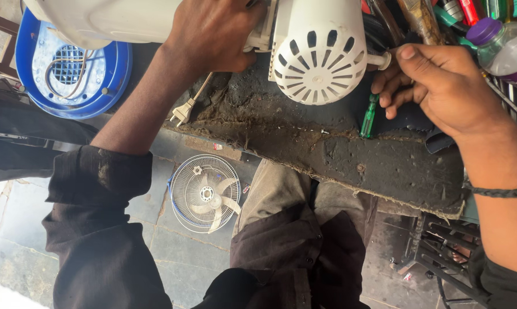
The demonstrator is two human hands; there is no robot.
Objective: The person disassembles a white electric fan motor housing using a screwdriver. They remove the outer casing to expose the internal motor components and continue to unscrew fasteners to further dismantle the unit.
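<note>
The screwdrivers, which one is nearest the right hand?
The green-handled screwdriver lying alone on the dark workbench, just below the right hand's fingers. The other tools, including the red-handled one, are bunched at the bench's far edge.

A single camera rides on the person's head and looks steeply down, almost straight along the body, so the lap fills the lower middle of the frame. It sits close to the work: the white fan motor housing (pixel 318 54) lies near the top edge, large and sharp, on the dark, grimy desk (pixel 350 154). Left of the housing the left hand (pixel 215 34) enters from below; right of it the right hand (pixel 441 86) does the same. Below and left of the housing, past the desk's edge, the view drops to the paved floor (pixel 172 246), much farther off. No second view shares the scene.
</note>
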